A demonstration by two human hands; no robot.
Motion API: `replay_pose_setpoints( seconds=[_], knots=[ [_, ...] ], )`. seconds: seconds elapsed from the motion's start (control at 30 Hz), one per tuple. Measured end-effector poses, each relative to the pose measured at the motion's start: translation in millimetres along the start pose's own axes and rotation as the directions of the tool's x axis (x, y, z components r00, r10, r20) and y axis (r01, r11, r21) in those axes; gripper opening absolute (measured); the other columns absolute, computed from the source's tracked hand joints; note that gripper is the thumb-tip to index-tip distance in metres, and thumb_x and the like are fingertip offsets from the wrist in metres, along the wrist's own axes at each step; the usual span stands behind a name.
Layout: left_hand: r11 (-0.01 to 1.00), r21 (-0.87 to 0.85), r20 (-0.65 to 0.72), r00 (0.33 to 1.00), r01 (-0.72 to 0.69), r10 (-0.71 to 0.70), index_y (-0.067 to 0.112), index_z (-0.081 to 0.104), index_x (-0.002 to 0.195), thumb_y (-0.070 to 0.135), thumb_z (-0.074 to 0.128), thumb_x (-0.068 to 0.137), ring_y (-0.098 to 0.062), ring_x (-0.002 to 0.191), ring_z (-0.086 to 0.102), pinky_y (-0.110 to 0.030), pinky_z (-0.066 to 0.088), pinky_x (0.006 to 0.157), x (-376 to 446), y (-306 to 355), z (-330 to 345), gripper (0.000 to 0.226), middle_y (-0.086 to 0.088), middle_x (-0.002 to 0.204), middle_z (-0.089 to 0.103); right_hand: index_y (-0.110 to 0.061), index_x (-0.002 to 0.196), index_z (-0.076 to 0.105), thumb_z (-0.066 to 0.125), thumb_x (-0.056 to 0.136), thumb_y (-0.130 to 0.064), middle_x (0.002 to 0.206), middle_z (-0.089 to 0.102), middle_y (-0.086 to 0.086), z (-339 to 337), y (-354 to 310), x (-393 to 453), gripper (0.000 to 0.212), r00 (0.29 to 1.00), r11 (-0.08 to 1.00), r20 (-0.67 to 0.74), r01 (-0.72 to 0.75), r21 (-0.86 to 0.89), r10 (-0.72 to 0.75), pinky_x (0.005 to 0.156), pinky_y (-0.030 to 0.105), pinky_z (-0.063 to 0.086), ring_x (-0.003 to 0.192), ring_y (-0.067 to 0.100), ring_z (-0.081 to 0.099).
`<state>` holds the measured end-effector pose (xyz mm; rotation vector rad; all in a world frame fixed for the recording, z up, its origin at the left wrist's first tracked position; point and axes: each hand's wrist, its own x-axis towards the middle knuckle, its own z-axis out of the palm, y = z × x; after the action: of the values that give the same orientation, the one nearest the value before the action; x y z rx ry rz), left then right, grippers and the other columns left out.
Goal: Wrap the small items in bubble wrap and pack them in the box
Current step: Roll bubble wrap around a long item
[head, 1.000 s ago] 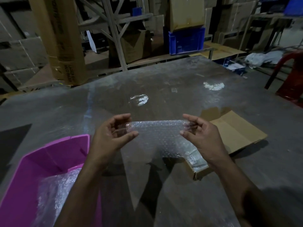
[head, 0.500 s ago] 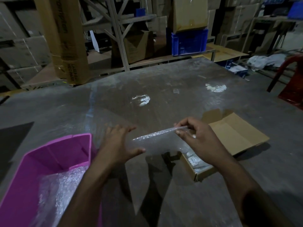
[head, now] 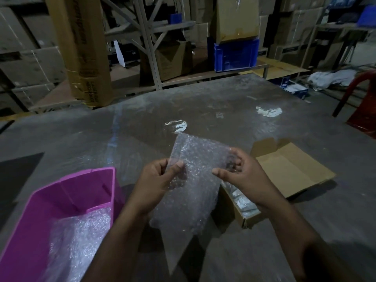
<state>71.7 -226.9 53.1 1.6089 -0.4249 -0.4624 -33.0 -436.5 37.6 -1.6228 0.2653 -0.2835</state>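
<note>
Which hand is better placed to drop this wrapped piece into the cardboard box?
Right, probably. The right hand pinches the bubble wrap directly beside the open cardboard box. The left hand grips the wrap's other edge, nearer the pink bin, farther from the box.

Bin [head: 67, 192] left, cardboard box [head: 284, 171] right, bubble wrap sheet [head: 195, 180] between them.

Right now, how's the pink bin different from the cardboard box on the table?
The pink bin is glossy plastic with molded walls; the cardboard box is brown with its flaps open. The pink bin sits left of the hands, the cardboard box right. The pink bin holds loose bubble wrap; the cardboard box holds wrapped items. Both are open-topped.
</note>
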Motion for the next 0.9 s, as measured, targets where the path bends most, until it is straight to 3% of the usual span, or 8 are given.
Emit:
replay_pose_setpoints(
  seconds=[0.1,0.23,0.3,0.37,0.53,0.67,0.8,0.9],
  knots=[
    [0.988,-0.147,0.012,0.999,0.053,-0.052,0.0,0.069,0.101,0.03,0.07,0.087,-0.03,0.09,0.061,-0.04,0.053,0.081,1.3,-1.1,-1.7,0.033,-0.018,0.097,0.069,-0.013,0.123,0.062,0.076,0.084,-0.012,0.111,0.076,0.002,3.4,7.5,0.4,0.042,0.999,0.974,-0.005,-0.033,0.223,0.035,0.084,0.026,0.057,0.105,0.018,0.072],
    [0.976,-0.21,-0.002,0.998,0.064,-0.066,-0.004,0.06,0.118,0.024,0.078,0.081,-0.033,0.096,0.06,-0.048,0.049,0.087,1.3,-4.0,-0.7,0.049,-0.024,0.105,0.067,-0.008,0.124,0.062,0.074,0.08,-0.013,0.108,0.076,0.007,13.1,12.6,-0.1,0.046,0.995,0.913,-0.052,-0.054,0.403,0.082,0.087,0.033,0.054,0.104,0.021,0.071],
    [0.992,-0.125,-0.087,0.996,0.016,-0.027,0.006,0.055,0.113,0.019,0.078,0.079,-0.024,0.085,0.064,-0.033,0.056,0.071,2.2,-5.1,0.5,0.043,-0.018,0.094,0.067,-0.011,0.12,0.06,0.074,0.074,-0.013,0.1,0.077,0.005,17.1,11.7,0.2,0.048,0.99,0.881,-0.116,-0.021,0.473,0.086,0.078,0.025,0.056,0.096,0.015,0.073],
    [0.998,-0.06,-0.165,0.986,-0.029,0.019,0.014,0.048,0.106,0.013,0.077,0.083,-0.014,0.072,0.061,-0.022,0.052,0.059,2.5,-5.5,1.7,0.036,-0.009,0.082,0.06,-0.018,0.117,0.057,0.074,0.075,-0.007,0.094,0.078,0.003,19.2,9.4,-0.6,0.046,0.98,0.873,-0.184,0.021,0.488,0.079,0.066,0.019,0.056,0.085,0.011,0.074],
    [0.997,-0.022,-0.231,0.971,-0.071,0.064,0.022,0.038,0.094,0.013,0.073,0.091,-0.019,0.079,0.059,-0.038,0.054,0.074,5.0,-9.3,-2.2,0.036,-0.007,0.082,0.057,-0.019,0.106,0.048,0.075,0.085,-0.003,0.08,0.071,-0.001,21.0,12.7,0.3,0.038,0.945,0.943,-0.327,0.111,0.314,-0.003,0.067,0.021,0.055,0.073,0.005,0.067],
    [0.988,0.111,-0.212,0.968,-0.109,0.13,0.024,0.041,0.083,0.012,0.064,0.098,-0.019,0.077,0.057,-0.038,0.057,0.071,3.4,-10.3,-4.5,0.03,-0.006,0.08,0.052,-0.026,0.087,0.041,0.076,0.087,-0.013,0.069,0.046,-0.016,13.7,17.6,1.3,0.038,0.939,0.979,-0.329,0.148,0.14,-0.094,0.076,0.038,0.048,0.065,0.004,0.047],
    [0.987,0.113,-0.15,0.98,-0.112,0.129,0.015,0.06,0.088,0.003,0.055,0.1,-0.015,0.075,0.062,-0.028,0.058,0.067,-0.6,-4.5,-0.9,0.018,0.002,0.086,0.069,-0.038,0.076,0.046,0.075,0.089,-0.023,0.071,0.052,-0.012,10.0,15.2,2.6,0.035,0.941,0.986,-0.304,0.164,0.025,-0.149,0.075,0.057,0.051,0.073,0.019,0.053],
    [0.985,0.128,-0.082,0.989,-0.114,0.125,0.016,0.073,0.102,0.005,0.058,0.1,-0.009,0.076,0.065,-0.029,0.06,0.072,-3.3,0.5,1.8,0.019,0.004,0.098,0.076,-0.035,0.087,0.065,0.069,0.094,-0.013,0.093,0.07,-0.009,9.7,10.2,1.9,0.023,0.947,0.981,-0.264,0.192,0.019,-0.181,0.074,0.046,0.053,0.084,0.015,0.064]
  ],
)
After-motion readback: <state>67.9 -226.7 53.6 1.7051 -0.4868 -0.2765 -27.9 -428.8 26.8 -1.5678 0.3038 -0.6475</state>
